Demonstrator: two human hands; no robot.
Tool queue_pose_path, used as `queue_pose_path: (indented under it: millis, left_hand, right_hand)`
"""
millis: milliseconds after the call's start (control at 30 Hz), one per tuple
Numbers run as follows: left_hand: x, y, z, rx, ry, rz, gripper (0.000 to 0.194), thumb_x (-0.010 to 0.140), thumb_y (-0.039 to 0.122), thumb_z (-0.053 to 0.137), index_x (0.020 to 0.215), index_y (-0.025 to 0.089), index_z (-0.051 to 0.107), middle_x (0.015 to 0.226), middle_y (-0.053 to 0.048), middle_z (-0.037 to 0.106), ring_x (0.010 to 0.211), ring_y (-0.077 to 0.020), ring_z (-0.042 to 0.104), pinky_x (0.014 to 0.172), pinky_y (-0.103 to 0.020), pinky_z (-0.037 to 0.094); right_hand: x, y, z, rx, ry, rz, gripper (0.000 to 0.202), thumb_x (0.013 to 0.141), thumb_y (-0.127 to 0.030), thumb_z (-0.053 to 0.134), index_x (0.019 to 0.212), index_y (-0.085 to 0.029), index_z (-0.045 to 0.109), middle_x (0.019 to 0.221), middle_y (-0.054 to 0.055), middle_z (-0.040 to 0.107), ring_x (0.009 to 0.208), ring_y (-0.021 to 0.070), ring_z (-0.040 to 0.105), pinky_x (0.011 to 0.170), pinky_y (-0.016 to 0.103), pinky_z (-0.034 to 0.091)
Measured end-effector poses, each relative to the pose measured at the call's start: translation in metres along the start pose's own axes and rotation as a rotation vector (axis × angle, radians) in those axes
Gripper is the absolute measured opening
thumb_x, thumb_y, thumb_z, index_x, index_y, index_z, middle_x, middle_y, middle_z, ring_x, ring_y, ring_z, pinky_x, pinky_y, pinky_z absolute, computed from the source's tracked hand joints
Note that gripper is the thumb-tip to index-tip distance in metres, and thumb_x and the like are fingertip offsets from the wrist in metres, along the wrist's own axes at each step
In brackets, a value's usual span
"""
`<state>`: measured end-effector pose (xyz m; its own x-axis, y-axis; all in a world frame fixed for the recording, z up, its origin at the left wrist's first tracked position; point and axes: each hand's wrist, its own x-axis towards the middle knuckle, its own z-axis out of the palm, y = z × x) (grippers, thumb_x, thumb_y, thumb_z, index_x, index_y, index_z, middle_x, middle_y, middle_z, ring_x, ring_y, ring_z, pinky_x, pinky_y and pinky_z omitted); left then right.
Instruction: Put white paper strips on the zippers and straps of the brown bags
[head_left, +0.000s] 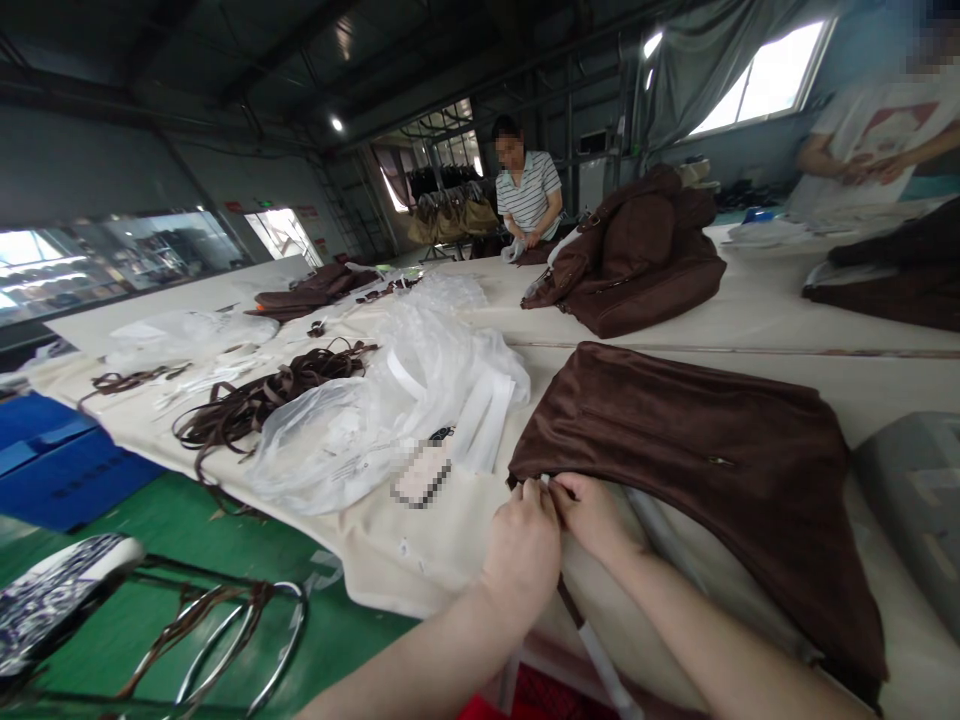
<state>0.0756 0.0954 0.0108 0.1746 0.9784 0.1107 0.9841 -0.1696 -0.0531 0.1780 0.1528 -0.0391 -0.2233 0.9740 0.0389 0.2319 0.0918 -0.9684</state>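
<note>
A dark brown bag [675, 430] with a small zipper lies on the cream-covered table, its near left corner under my fingertips. My left hand [525, 540] is closed at that corner, fingers curled over a small piece too hidden to name. Right beside it, my right hand [592, 515] pinches at the same spot, next to a tiny pale bit. Below my hands hangs a dark strap [571, 605] whose lower part is wrapped in white [604, 665].
Left of my hands are a pixelated flat item [422, 474], clear plastic bags [330, 440] and tangled brown straps [262, 395]. Brown bags [637, 255] are piled beyond. A person [529, 190] works across the table; another stands far right. A stool [67, 590] is lower left.
</note>
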Motion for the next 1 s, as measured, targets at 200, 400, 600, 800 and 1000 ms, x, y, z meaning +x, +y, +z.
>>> queue_pose_path:
  millis: [200,400,600,800,1000]
  left_hand:
    - [0.000,-0.009,-0.007,-0.080,0.010,0.050,0.041,0.084,0.010,0.045,0.124,0.013,0.051,0.108,-0.013,0.058,0.100,-0.0252,0.056,0.080,-0.034,0.047]
    - [0.016,-0.048,-0.010,-0.739,-0.354,-0.113,0.018,0.078,0.016,0.048,0.090,0.014,0.060,0.075,-0.005,0.062,0.061,-0.0148,0.056,0.058,-0.026,0.041]
    - [0.025,-0.064,0.001,-1.510,-0.531,-0.195,0.034,0.084,0.045,0.047,0.086,0.013,0.059,0.054,0.006,0.041,0.040,-0.0048,0.019,0.041,-0.023,0.013]
    - [0.022,-0.066,0.016,-1.358,-0.358,-0.017,0.040,0.083,0.052,0.053,0.077,0.013,0.062,0.056,0.004,0.040,0.055,-0.0085,0.033,0.052,-0.021,0.027]
    - [0.021,-0.079,0.033,-1.186,-0.404,0.086,0.023,0.078,0.031,0.050,0.074,0.013,0.065,0.060,0.003,0.044,0.058,-0.0093,0.034,0.053,-0.022,0.026]
  right_hand:
    - [0.000,0.000,0.000,0.132,-0.028,0.058,0.038,0.084,-0.048,0.049,0.054,-0.024,0.051,0.043,-0.001,0.048,0.039,0.0153,0.043,0.042,0.028,0.028]
    - [-0.001,0.000,0.002,0.361,-0.001,0.096,0.036,0.081,-0.050,0.056,0.057,-0.022,0.053,0.043,-0.004,0.044,0.038,0.0114,0.035,0.040,0.025,0.023]
    - [-0.005,-0.005,0.000,0.326,-0.028,0.104,0.037,0.078,-0.052,0.058,0.057,-0.021,0.053,0.042,-0.005,0.043,0.039,0.0101,0.032,0.039,0.024,0.020]
    - [-0.004,-0.002,-0.005,0.049,-0.169,0.080,0.035,0.083,-0.042,0.050,0.057,-0.020,0.055,0.042,-0.005,0.045,0.037,0.0091,0.036,0.038,0.022,0.023]
    - [-0.005,0.001,-0.009,-0.185,-0.325,0.095,0.030,0.086,-0.038,0.048,0.071,-0.018,0.065,0.056,-0.001,0.060,0.039,0.0090,0.046,0.039,0.021,0.028]
